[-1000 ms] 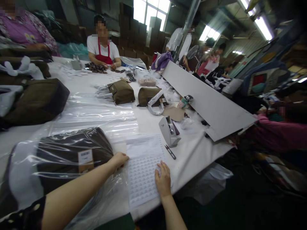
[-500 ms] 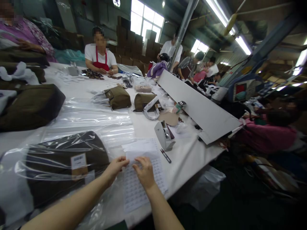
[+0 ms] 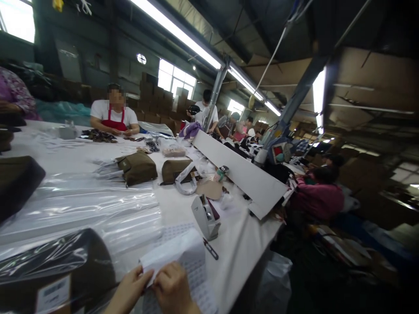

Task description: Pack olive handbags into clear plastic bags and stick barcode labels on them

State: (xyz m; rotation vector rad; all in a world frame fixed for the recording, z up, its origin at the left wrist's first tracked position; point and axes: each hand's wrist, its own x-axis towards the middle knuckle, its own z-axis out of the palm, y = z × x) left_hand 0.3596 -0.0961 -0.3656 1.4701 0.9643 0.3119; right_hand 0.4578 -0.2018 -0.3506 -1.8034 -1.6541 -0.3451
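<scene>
My left hand (image 3: 133, 285) pinches the near corner of a white paper sheet (image 3: 180, 248), thumb against fingers. Close beside it, my right hand (image 3: 172, 283) is closed at the same edge, its fingertips bunched; anything small between them is hidden. The sheet's far part curls up over a sheet of printed labels (image 3: 201, 272) lying on the table. To the left lies a dark olive bag (image 3: 94, 257) inside clear plastic, with a barcode label (image 3: 54, 294) on it. Thread snips (image 3: 210, 249) rest right of the sheets, near a white tape dispenser (image 3: 203, 220).
Clear plastic bags (image 3: 108, 213) cover the table's left. Farther back are two olive bags (image 3: 139, 168) (image 3: 173, 170), a jar (image 3: 221, 173) and a long white board (image 3: 242, 174). The table's right edge drops beside a hanging plastic bag (image 3: 275, 279). A person in a red apron (image 3: 114, 117) sits opposite.
The view has tilted up, so table and hands sit lower. My right fingers, spread before, have closed at the paper's edge beside my left hand. The white sheet now lifts and curls.
</scene>
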